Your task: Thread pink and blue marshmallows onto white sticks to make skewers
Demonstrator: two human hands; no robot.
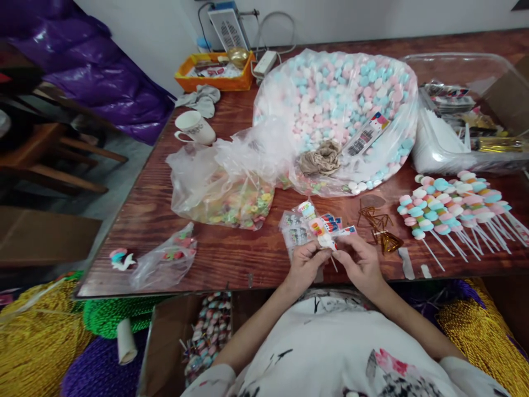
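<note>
Close to the table's front edge, my left hand (305, 266) and my right hand (360, 266) meet, fingers pinched at the lower end of a bagged marshmallow skewer (317, 225). Its see-through bag carries a colourful print, and a white stick pokes out below my fingers. Under and beside it lie flat printed bags (294, 229), partly covered. Right of my right hand is a bunch of gold twist ties (375, 219). Farther right, several unwrapped marshmallow skewers (446, 207) in pink, blue and white lie with their sticks toward me.
A large bag of marshmallows (326, 88) fills the back middle, beside a bag of gummy candies (243, 207). A plastic bin (450, 160) stands right. Left are a mug (195, 128), an orange basket (219, 84) and a small bag (165, 262). A cardboard box (165, 342) sits below the table.
</note>
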